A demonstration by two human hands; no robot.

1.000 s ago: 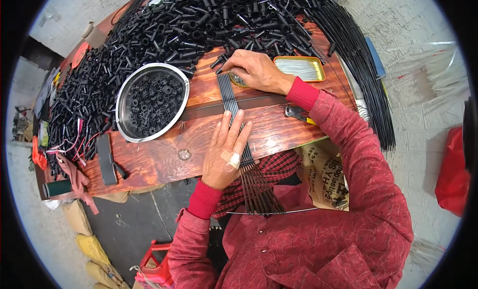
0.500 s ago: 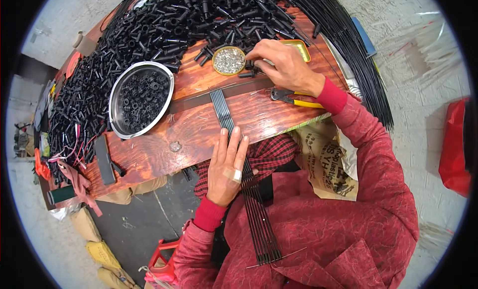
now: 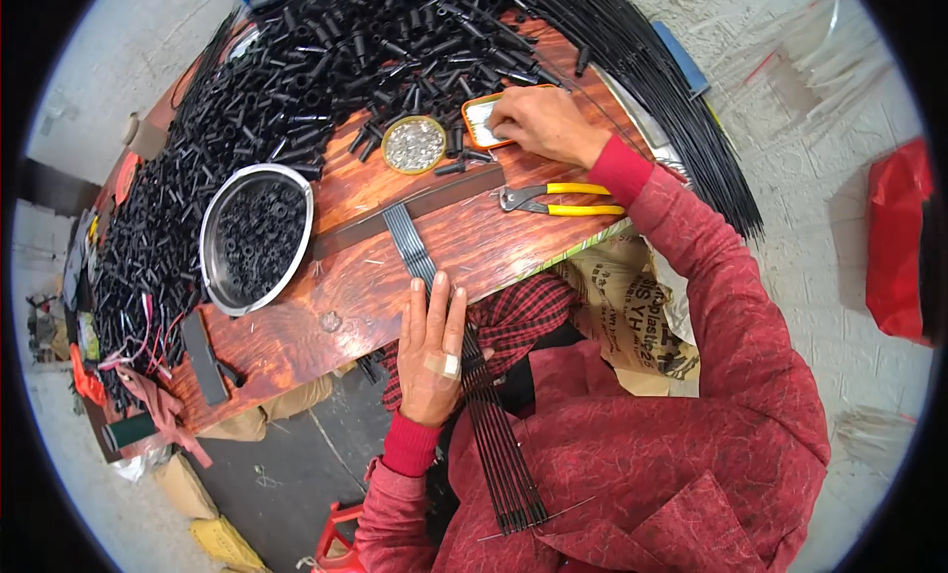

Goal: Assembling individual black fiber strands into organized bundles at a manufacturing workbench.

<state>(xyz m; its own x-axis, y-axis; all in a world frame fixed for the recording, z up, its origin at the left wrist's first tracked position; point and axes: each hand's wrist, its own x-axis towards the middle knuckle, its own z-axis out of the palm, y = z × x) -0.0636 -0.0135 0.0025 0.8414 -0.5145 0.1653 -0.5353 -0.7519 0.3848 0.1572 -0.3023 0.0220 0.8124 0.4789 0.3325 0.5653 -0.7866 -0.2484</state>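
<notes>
My left hand (image 3: pixel 432 361) lies with long fingers along a flat row of thin black rods (image 3: pixel 494 435); a thumb tip shows at the row's other side, so it is gripped. The rods run from the table edge down over my lap, crossed near the lower end by a thin wire. Their grey upper end (image 3: pixel 407 239) rests on the table against a dark bar (image 3: pixel 360 231). My right hand (image 3: pixel 541 124) has its fingertips bunched inside a small shallow tray (image 3: pixel 476 113) with an orange-yellow rim. Whatever is between those fingertips is hidden.
A round dish of small silvery pieces (image 3: pixel 414 145) stands left of the tray. Yellow-handled pincers (image 3: pixel 558 199) lie nearer me. A metal bowl (image 3: pixel 304 218) holds black rings. Black tubular parts (image 3: pixel 326 60) are heaped behind, with long black rods (image 3: pixel 652 99) at right.
My right hand has gone from beside the round dish to the rectangular tray. The view has shifted a little. My left hand stays on the rods.
</notes>
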